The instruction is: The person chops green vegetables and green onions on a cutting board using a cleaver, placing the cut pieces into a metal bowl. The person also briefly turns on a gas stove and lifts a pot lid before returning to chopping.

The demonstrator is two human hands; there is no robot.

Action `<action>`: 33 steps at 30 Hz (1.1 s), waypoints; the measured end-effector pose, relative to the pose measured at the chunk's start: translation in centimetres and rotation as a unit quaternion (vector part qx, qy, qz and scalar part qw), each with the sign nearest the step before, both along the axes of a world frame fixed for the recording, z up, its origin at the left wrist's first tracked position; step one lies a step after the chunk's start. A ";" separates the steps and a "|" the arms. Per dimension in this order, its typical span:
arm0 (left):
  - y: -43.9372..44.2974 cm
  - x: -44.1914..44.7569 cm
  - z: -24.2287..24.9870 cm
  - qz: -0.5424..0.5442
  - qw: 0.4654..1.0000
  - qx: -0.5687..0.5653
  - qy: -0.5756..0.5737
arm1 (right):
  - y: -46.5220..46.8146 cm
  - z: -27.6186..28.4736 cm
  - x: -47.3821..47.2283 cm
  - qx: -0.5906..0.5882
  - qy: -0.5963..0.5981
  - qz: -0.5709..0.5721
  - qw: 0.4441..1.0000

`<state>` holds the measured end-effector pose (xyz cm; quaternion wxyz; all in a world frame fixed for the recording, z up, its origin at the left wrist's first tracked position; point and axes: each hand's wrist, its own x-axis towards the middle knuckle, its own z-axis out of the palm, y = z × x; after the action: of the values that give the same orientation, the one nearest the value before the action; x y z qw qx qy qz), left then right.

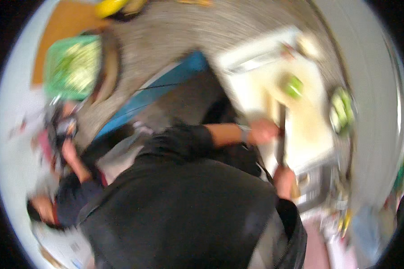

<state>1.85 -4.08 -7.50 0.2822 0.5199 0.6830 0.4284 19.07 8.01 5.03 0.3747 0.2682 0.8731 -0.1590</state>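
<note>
Motion blurs the whole picture. My right hand (284,181) is closed around the handle of a kitchen knife (282,134), whose dark blade lies along the near side of a pale cutting board (313,121). My left hand (264,131) is at the board's near edge, its fingertips beside the blade; blur hides whether they touch it or grip anything. A pale strip (272,106), too smeared to name, lies beside the blade. Farther in on the board sits a bright green vegetable piece (293,86).
A bowl of pale green vegetable pieces (341,109) stands past the board. A white tray (256,59) adjoins it, and a metal basin (313,185) is near my right hand. Leftward are a green basket (48,77) of shredded greens and another person (75,195).
</note>
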 end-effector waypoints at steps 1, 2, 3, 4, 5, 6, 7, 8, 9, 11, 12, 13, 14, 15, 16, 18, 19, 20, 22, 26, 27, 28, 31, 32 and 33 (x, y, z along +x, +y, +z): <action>-0.7 0.8 -2.6 0.066 0.979 0.129 0.146 | -1.4 2.5 -2.5 0.009 0.027 -0.135 0.991; -0.8 0.0 0.6 0.067 0.990 0.083 0.093 | -1.6 2.2 -1.4 0.005 0.154 -0.157 0.975; -1.4 -0.8 1.9 0.051 0.977 0.098 0.180 | -1.2 2.1 -1.4 -0.043 0.183 -0.118 0.975; -1.1 -1.6 3.1 0.019 0.974 0.117 0.193 | -1.8 2.7 -1.6 -0.027 0.185 -0.126 0.974; -0.9 -2.0 3.9 0.004 0.967 0.122 0.222 | -1.8 3.1 -1.8 -0.027 0.199 -0.117 0.973; -0.9 -2.1 4.2 -0.007 0.967 0.117 0.225 | -2.0 3.4 -1.7 -0.030 0.196 -0.125 0.972; -0.8 -2.1 4.3 -0.015 0.967 0.113 0.228 | -2.1 3.7 -1.6 -0.034 0.193 -0.129 0.972; -0.7 -1.9 4.4 -0.020 0.966 0.108 0.232 | -2.0 3.8 -1.4 -0.038 0.192 -0.131 0.972; -0.8 -1.9 4.3 -0.019 0.967 0.110 0.230 | -2.4 3.7 -1.3 -0.034 0.187 -0.134 0.973; -0.9 -1.9 4.2 -0.013 0.967 0.113 0.226 | -2.8 3.6 -1.5 -0.027 0.177 -0.137 0.974; -1.0 -1.9 4.3 -0.012 0.968 0.110 0.225 | -2.8 3.3 -1.5 -0.028 0.176 -0.140 0.974; -1.0 -1.8 4.4 -0.011 0.969 0.106 0.225 | -2.9 3.0 -1.6 -0.029 0.175 -0.143 0.974; -1.1 -1.8 4.6 -0.010 0.969 0.103 0.224 | -3.0 2.5 -1.7 -0.030 0.173 -0.146 0.973; -1.1 -1.8 4.8 -0.016 0.971 0.097 0.217 | -2.9 1.9 -2.0 -0.033 0.169 -0.155 0.973; -1.2 -1.9 4.9 -0.022 0.973 0.093 0.210 | -2.7 1.1 -2.3 -0.035 0.165 -0.164 0.972; -1.3 -1.8 4.8 -0.018 0.974 0.089 0.206 | -2.3 0.1 -2.8 -0.034 0.163 -0.177 0.970; -1.5 -1.7 4.5 -0.007 0.973 0.090 0.211 | -1.8 -0.1 -2.9 -0.047 0.186 -0.183 0.964; -1.6 -1.6 4.4 0.003 0.972 0.091 0.215 | -1.2 -0.2 -2.9 -0.060 0.208 -0.188 0.958; -1.5 -1.7 4.3 0.002 0.974 0.098 0.206 | -0.8 -0.3 -2.6 -0.065 0.252 -0.210 0.942; -1.5 -1.9 4.8 0.005 0.975 0.100 0.198 | -1.3 1.7 -3.0 -0.046 0.234 -0.186 0.953; -1.5 -1.8 4.8 0.009 0.975 0.098 0.198 | -1.4 2.5 -3.1 -0.049 0.227 -0.178 0.956; -1.7 -1.8 4.7 0.009 0.975 0.096 0.198 | -1.6 3.2 -3.0 -0.052 0.221 -0.169 0.959; -1.6 -1.9 4.4 0.002 0.976 0.097 0.195 | -2.3 4.1 -2.9 -0.053 0.203 -0.174 0.962; -1.6 -1.9 4.4 -0.003 0.977 0.097 0.190 | -2.4 4.2 -2.7 -0.049 0.198 -0.171 0.964; -1.7 -1.9 4.5 -0.007 0.978 0.096 0.186 | -2.5 4.2 -2.5 -0.046 0.193 -0.167 0.966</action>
<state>-0.04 -5.76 -2.97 0.1020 0.6200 0.6758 0.3854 16.58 5.49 9.18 0.1796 0.3570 0.8633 -0.3082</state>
